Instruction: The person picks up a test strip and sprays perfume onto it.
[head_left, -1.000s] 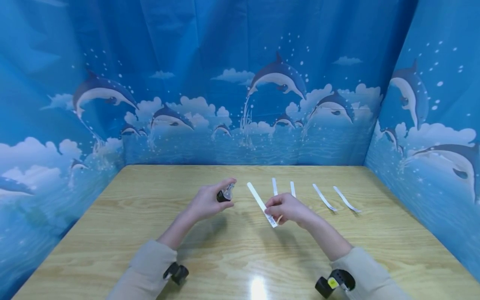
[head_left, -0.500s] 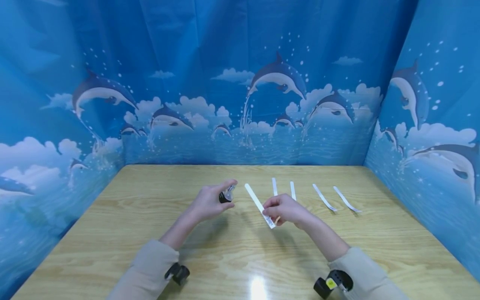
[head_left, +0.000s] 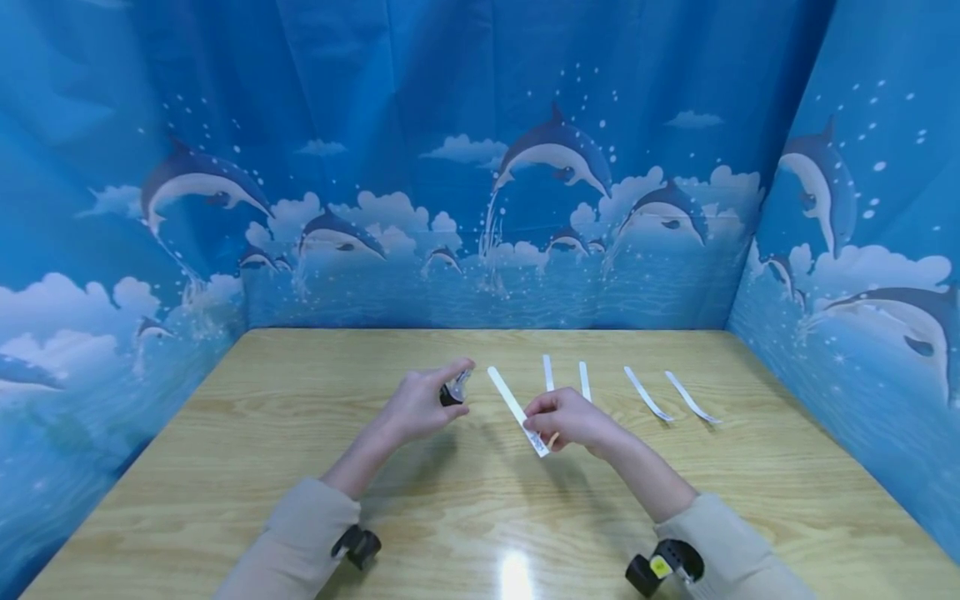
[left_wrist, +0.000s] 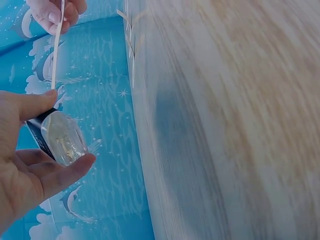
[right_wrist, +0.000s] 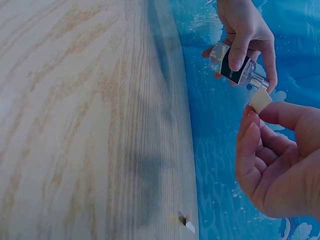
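My left hand (head_left: 416, 408) holds a small clear glass perfume bottle (left_wrist: 62, 137) with a black label. In the right wrist view its silver spray top (right_wrist: 258, 80) points toward the strip, with the forefinger on the top. My right hand (head_left: 572, 421) pinches a white paper test strip (head_left: 506, 393) close to its printed lower end. Held above the table, the strip slants up and left toward the bottle in the head view. A narrow gap separates bottle and strip there. The strip's near end (right_wrist: 260, 100) shows between thumb and fingers in the right wrist view.
Several more white strips lie apart on the wooden table (head_left: 262, 433), such as one strip (head_left: 647, 393) right of my right hand and another strip (head_left: 691, 397) farther right. Two are partly hidden behind that hand. A blue dolphin-print curtain (head_left: 420, 167) surrounds the table's back and sides.
My right hand and its strip have shifted slightly left. My left hand with the perfume bottle has edged a little to the right, so the two are closer together.
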